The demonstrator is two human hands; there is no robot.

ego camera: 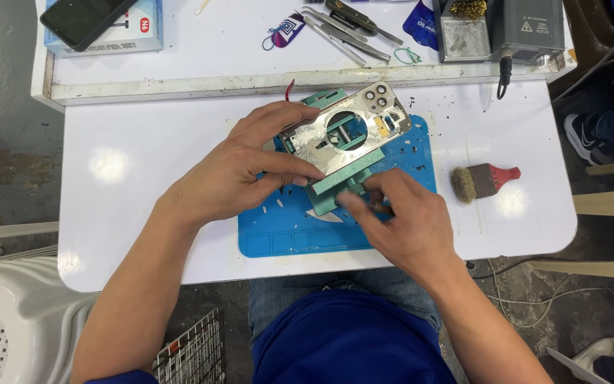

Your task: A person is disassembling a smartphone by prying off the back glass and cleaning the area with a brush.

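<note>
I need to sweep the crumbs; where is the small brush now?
The red-handled brush lies on the white table, right of the blue mat, beyond the right hand.

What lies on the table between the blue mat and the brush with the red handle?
Only bare white table; nothing lies between the blue mat and the brush in the head view.

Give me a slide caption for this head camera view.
Left hand steadies a phone frame in a green clamp; right hand at its base.
</note>
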